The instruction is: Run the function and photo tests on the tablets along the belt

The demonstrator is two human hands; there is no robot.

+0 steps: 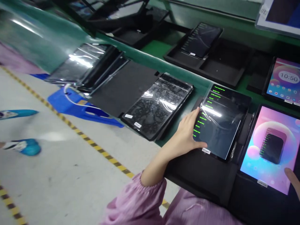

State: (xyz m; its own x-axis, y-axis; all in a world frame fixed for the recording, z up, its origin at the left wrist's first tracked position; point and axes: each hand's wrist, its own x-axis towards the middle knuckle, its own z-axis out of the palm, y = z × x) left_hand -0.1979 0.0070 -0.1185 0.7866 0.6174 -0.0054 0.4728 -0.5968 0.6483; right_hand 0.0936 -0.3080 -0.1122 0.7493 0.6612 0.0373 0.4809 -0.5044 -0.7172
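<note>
My left hand [188,129] grips the left edge of a dark tablet [222,125] that shows a list of green text. The thumb lies along its lower edge and the fingers curl round its side. This tablet rests in a black foam tray [199,175]. To its right a tablet with a pink and blue screen [272,147] lies in the same row. Only a fingertip of my right hand [294,179] shows, resting near that tablet's lower right corner. Pink sleeves cover both my arms.
A film-wrapped dark tablet [159,104] lies left of the held one. More tablets in black trays [220,62] sit further back on the green bench, one showing 10:50 [287,79]. A blue stool [77,104] and someone's blue shoes [23,145] are on the floor at left.
</note>
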